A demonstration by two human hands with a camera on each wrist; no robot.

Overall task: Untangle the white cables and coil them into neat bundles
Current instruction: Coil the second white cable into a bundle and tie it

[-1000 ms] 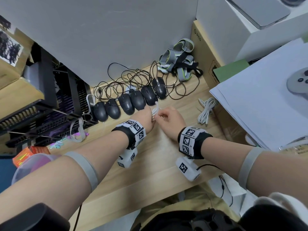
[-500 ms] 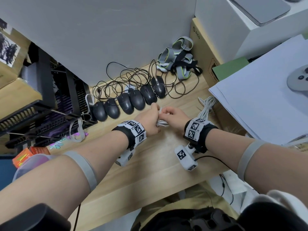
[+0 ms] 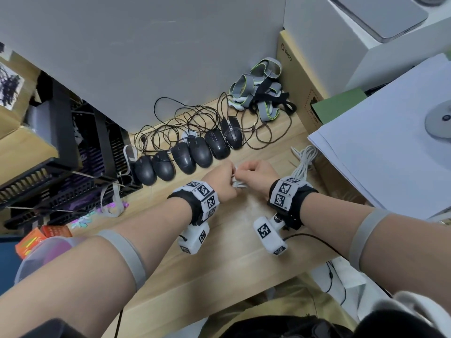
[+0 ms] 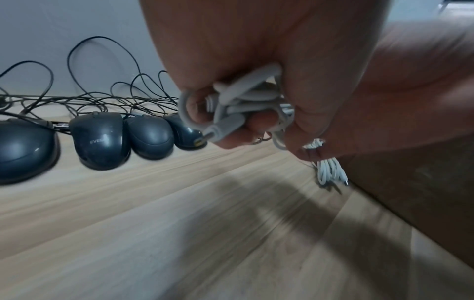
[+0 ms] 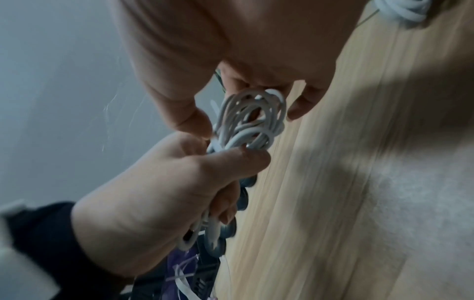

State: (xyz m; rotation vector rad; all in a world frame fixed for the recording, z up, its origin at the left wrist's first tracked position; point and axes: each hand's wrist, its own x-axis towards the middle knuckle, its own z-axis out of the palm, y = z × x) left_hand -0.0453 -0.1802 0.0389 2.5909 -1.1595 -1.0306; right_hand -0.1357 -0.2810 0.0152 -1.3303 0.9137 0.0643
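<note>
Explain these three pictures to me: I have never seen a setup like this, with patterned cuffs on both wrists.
No machine works here: a person uses two bare hands, and the black-and-white patterned cuffs carry small cameras. One picture comes from a camera on the head, looking down; the other two look along each hand from the wrists.

On the pale wooden desk lie a row of black computer mice with tangled black leads, some grey straps, and a loose bundle of white cable to the right.

The left hand grips a small coil of white cable with its plug sticking out. The right hand pinches the same coil at its other end, just above the desk.
</note>
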